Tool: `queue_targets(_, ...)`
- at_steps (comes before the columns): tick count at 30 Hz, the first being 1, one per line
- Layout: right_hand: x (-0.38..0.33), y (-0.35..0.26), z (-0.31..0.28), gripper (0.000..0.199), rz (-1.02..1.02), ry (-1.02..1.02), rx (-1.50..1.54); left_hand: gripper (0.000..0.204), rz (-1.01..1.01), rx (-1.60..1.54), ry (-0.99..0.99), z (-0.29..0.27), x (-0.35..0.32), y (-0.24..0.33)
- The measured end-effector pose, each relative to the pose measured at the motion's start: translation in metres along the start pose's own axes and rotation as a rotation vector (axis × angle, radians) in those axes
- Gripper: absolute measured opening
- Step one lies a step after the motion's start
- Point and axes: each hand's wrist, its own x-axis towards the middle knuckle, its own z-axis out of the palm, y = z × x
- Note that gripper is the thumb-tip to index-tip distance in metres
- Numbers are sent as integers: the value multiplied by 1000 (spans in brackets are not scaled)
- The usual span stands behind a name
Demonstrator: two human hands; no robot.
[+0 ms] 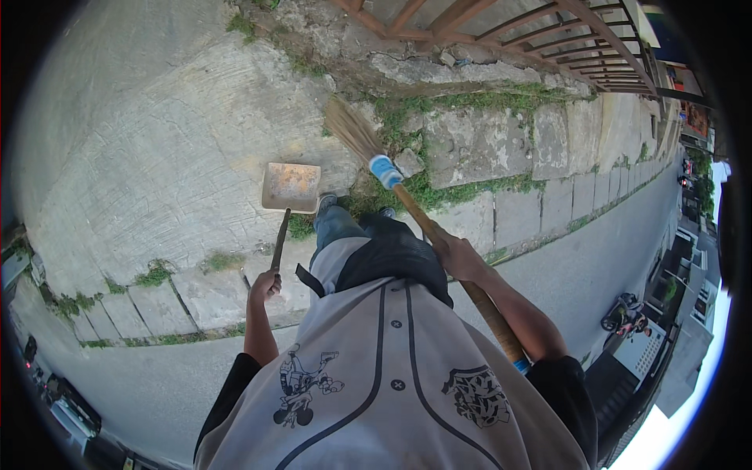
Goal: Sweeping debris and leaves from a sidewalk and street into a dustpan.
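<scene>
My left hand [268, 283] is closed round the dark handle of a long-handled dustpan [291, 186]. Its shallow, square pan has a pale rim and a stained, rusty-looking inside, and it is over the concrete ahead of my left foot. In my right hand [457, 254] is the thick wooden handle of a stick broom [356, 133]. Blue and white wrapping binds the broom's bristles, which fan out toward the grass and broken concrete ahead. The broom handle slants back under my right forearm. Bristles and pan are apart.
Grass [407, 133] grows between cracked concrete slabs [478, 145]. A rusty brown metal fence [540, 39] borders the far side. Behind the slabs runs a grey road [580, 258], with a motorcycle [624, 313] at the right and parked vehicles [74, 415] at the lower left.
</scene>
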Motion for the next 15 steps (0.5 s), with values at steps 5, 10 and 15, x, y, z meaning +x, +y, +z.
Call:
queue_targets(5, 73, -53, 7, 63, -314, -1, -335, 35, -2, 156, 66, 3, -5, 5)
queue_targets(10, 221, -141, 46, 54, -433, 32, -359, 35, 43, 251, 130, 8, -30, -30)
queue_targets(15, 311, -94, 94, 52, -203, 69, -328, 36, -19, 190, 37, 15, -58, -53)
